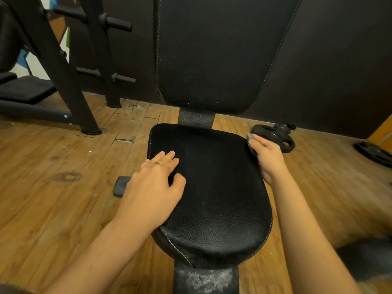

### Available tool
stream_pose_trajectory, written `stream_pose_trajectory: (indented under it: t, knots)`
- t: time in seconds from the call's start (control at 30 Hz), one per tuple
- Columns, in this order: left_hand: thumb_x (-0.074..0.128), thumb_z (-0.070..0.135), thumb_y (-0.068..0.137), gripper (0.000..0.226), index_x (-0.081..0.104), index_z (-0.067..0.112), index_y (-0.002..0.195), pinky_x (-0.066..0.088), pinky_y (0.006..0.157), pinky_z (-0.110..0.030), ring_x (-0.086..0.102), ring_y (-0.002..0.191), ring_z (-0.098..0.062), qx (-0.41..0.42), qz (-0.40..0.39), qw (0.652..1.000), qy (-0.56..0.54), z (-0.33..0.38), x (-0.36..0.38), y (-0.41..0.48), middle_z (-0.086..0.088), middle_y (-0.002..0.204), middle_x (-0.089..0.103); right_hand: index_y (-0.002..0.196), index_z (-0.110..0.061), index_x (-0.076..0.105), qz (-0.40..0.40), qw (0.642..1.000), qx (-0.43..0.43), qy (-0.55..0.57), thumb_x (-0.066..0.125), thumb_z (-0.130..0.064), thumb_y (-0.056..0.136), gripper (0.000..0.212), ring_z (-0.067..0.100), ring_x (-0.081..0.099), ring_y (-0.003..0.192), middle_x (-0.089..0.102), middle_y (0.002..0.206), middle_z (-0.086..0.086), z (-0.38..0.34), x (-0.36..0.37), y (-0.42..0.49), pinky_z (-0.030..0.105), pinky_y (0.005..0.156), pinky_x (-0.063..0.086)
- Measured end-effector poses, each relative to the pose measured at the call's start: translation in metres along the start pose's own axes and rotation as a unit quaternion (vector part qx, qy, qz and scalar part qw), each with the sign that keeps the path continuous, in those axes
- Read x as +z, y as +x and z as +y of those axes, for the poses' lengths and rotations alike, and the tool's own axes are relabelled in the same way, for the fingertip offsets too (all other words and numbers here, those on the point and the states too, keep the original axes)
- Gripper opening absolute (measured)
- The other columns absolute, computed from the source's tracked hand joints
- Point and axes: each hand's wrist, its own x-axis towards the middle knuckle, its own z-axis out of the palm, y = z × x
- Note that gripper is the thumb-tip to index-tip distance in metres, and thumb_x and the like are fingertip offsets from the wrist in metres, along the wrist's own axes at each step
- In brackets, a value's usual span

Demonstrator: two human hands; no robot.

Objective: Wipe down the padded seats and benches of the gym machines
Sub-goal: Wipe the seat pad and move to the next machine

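A black padded seat [216, 187] with white stitching fills the middle of the view, and its tall black backrest [212, 49] rises behind it. My left hand [154, 183] rests flat on the seat's left side, fingers spread. My right hand [268, 158] grips a small grey cloth [251, 139] against the seat's right edge; most of the cloth is hidden under the fingers.
The seat's dusty metal post [203, 279] stands below. Black weight plates [275, 134] [373, 153] lie on the wooden floor at the right. A black rack frame [63, 66] with pegs stands at the left. A small dark block [121, 185] lies by my left wrist.
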Motion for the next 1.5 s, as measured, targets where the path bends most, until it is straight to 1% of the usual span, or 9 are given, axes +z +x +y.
stream_pose_trajectory:
  t: [0.2,0.33,0.47,0.67,0.9,1.07,1.23,1.33,1.5]
  knots:
    - [0.045,0.034,0.1,0.049,0.044,0.027,0.148,0.009,0.116,-0.022,0.017,0.147,0.0,0.0,0.0,1.0,0.002,0.001,0.0,-0.001,0.017,0.157,0.031,0.137,-0.017,0.058,-0.002,1.0,0.013,0.012,0.055,-0.023,0.101,0.036,0.012,0.058,0.111,0.062,0.127,-0.002,-0.001,-0.003,0.0,0.036,0.1,0.048]
    - [0.046,0.034,0.1,0.048,0.045,0.027,0.148,0.014,0.119,-0.027,0.019,0.147,-0.002,-0.005,-0.001,1.0,0.003,0.002,0.0,-0.003,0.016,0.157,0.033,0.125,-0.018,0.065,0.015,0.998,0.04,0.039,0.056,-0.028,0.101,0.028,0.014,0.062,0.1,0.068,0.114,0.001,-0.009,0.008,0.011,0.027,0.077,0.052]
    - [0.046,0.033,0.1,0.048,0.047,0.025,0.147,0.015,0.119,-0.028,0.02,0.147,-0.002,-0.005,0.001,1.0,-0.002,0.002,0.0,-0.003,0.015,0.156,0.034,0.129,-0.02,0.066,0.048,0.998,0.012,0.034,0.057,-0.027,0.1,0.031,0.01,0.063,0.103,0.068,0.117,-0.003,0.008,0.001,-0.017,0.024,0.076,0.05]
    - [0.045,0.031,0.101,0.048,0.045,0.026,0.148,0.012,0.118,-0.027,0.018,0.148,-0.002,-0.004,-0.004,1.0,-0.002,0.003,0.0,-0.005,0.016,0.157,0.032,0.136,-0.016,0.06,0.022,0.998,0.001,0.052,0.055,-0.021,0.101,0.036,0.013,0.06,0.113,0.064,0.128,-0.001,0.009,-0.007,-0.017,0.032,0.096,0.051]
    - [0.046,0.03,0.101,0.048,0.045,0.024,0.149,0.012,0.119,-0.029,0.018,0.149,-0.006,-0.002,-0.01,1.0,-0.002,0.003,0.001,-0.006,0.014,0.158,0.033,0.136,-0.019,0.06,0.026,0.998,0.009,0.061,0.055,-0.024,0.101,0.035,0.001,0.061,0.101,0.064,0.126,-0.006,0.011,-0.006,-0.035,0.017,0.074,0.049]
    - [0.047,0.03,0.1,0.049,0.045,0.023,0.148,0.014,0.12,-0.03,0.02,0.149,-0.006,0.002,-0.007,1.0,0.007,0.001,0.001,-0.006,0.012,0.157,0.034,0.136,-0.018,0.059,0.012,0.997,-0.002,0.082,0.056,-0.02,0.1,0.036,0.005,0.065,0.102,0.067,0.118,-0.007,0.018,-0.015,-0.058,0.022,0.081,0.054]
    - [0.045,0.032,0.102,0.048,0.044,0.024,0.149,0.018,0.119,-0.032,0.02,0.149,-0.007,0.0,-0.009,1.0,0.022,0.003,0.0,-0.006,0.013,0.158,0.033,0.14,-0.016,0.055,0.014,0.997,0.019,0.077,0.056,-0.019,0.1,0.04,0.0,0.061,0.093,0.066,0.117,-0.006,0.002,-0.008,-0.044,0.015,0.067,0.049]
    - [0.045,0.032,0.101,0.048,0.045,0.025,0.148,0.021,0.118,-0.035,0.022,0.148,-0.008,0.001,-0.008,1.0,0.025,0.002,0.001,-0.005,0.013,0.157,0.034,0.137,-0.017,0.058,0.005,0.996,0.006,0.092,0.055,-0.015,0.1,0.038,-0.006,0.064,0.097,0.067,0.114,-0.014,0.01,-0.02,-0.087,0.01,0.073,0.051]
    - [0.046,0.033,0.1,0.048,0.046,0.025,0.148,0.022,0.118,-0.039,0.024,0.148,-0.009,-0.004,0.001,1.0,0.024,0.003,0.003,-0.005,0.013,0.156,0.036,0.136,-0.015,0.059,0.02,0.993,-0.028,0.114,0.056,-0.01,0.1,0.037,-0.001,0.064,0.11,0.067,0.119,-0.015,0.037,-0.034,-0.143,0.022,0.092,0.053]
